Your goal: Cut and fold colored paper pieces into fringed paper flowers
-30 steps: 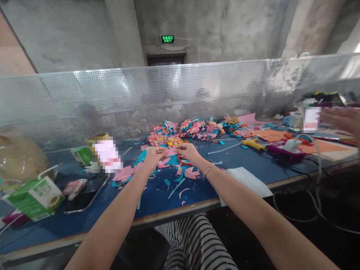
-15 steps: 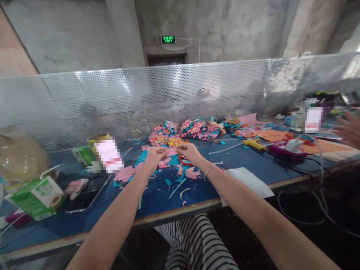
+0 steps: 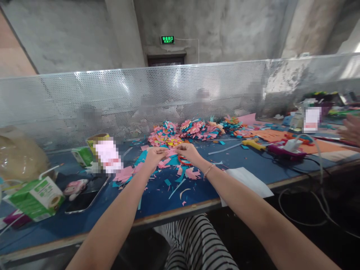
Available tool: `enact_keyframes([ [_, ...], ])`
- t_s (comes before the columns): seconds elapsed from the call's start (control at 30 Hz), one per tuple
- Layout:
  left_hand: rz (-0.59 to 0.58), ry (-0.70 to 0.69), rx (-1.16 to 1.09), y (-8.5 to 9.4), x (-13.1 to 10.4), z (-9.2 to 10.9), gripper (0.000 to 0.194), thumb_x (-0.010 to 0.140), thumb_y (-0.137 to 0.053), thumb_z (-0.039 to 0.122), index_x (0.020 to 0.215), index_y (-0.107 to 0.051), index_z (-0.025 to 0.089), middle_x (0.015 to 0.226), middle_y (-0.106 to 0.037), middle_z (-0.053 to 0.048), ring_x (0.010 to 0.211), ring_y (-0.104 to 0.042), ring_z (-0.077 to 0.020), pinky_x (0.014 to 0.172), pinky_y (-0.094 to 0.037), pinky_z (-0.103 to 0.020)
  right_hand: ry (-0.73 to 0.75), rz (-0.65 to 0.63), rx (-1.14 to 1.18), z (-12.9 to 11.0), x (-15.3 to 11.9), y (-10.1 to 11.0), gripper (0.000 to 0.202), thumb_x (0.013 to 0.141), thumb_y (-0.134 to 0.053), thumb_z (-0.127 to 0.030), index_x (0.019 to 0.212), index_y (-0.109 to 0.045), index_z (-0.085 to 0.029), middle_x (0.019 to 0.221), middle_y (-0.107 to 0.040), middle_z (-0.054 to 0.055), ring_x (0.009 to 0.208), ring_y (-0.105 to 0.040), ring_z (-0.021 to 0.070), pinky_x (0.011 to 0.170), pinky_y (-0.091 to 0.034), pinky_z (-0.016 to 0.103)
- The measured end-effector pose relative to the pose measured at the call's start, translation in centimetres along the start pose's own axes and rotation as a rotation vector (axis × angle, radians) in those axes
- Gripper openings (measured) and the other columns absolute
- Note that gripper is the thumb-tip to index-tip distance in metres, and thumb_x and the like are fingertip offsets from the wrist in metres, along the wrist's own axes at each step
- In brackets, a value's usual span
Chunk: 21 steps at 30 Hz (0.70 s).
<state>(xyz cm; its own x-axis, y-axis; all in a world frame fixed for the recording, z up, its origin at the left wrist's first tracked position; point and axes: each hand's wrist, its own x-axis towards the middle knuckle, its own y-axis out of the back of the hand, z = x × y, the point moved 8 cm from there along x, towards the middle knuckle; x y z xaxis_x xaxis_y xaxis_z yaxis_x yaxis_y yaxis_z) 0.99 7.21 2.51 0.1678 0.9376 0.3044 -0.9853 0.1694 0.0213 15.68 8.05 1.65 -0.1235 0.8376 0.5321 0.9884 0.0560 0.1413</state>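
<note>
Between my two hands is a small piece of pink paper [image 3: 171,152], pinched at its left side by my left hand [image 3: 156,153] and at its right by my right hand [image 3: 187,150]. The fingers of both are closed on it. Below and left lie cut pink paper pieces [image 3: 125,173] mixed with blue ones. Red-handled scissors [image 3: 185,161] are partly hidden beside my right hand. Just beyond the hands sit bunches of pink, blue and yellow paper flowers [image 3: 192,128].
A glue gun [image 3: 253,144], a purple power strip [image 3: 286,152] and orange paper [image 3: 270,135] lie to the right. White paper [image 3: 247,182] overhangs the front edge. Left are a green carton [image 3: 38,198] and a phone [image 3: 86,200]. A perforated metal screen [image 3: 135,101] stands behind.
My hands stay almost in place on the pink paper. At the far right, another person's hand has shifted slightly.
</note>
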Motion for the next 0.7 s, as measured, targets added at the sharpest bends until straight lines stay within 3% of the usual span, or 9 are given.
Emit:
enact_keyframes([
  [0.7, -0.012, -0.013, 0.044, 0.09, 0.14, -0.08, 0.035, 0.045, -0.076, 0.031, 0.072, -0.065, 0.012, 0.062, -0.065, -0.003, 0.061, -0.061, -0.0164, 0.070, -0.050, -0.035, 0.038, -0.001, -0.063, -0.44, -0.08, 0.04, 0.024, 0.063, -0.061, -0.036, 0.075, -0.063, -0.015, 0.062, -0.058, 0.000, 0.057, -0.050, 0.0112, 0.054, -0.040, 0.024],
])
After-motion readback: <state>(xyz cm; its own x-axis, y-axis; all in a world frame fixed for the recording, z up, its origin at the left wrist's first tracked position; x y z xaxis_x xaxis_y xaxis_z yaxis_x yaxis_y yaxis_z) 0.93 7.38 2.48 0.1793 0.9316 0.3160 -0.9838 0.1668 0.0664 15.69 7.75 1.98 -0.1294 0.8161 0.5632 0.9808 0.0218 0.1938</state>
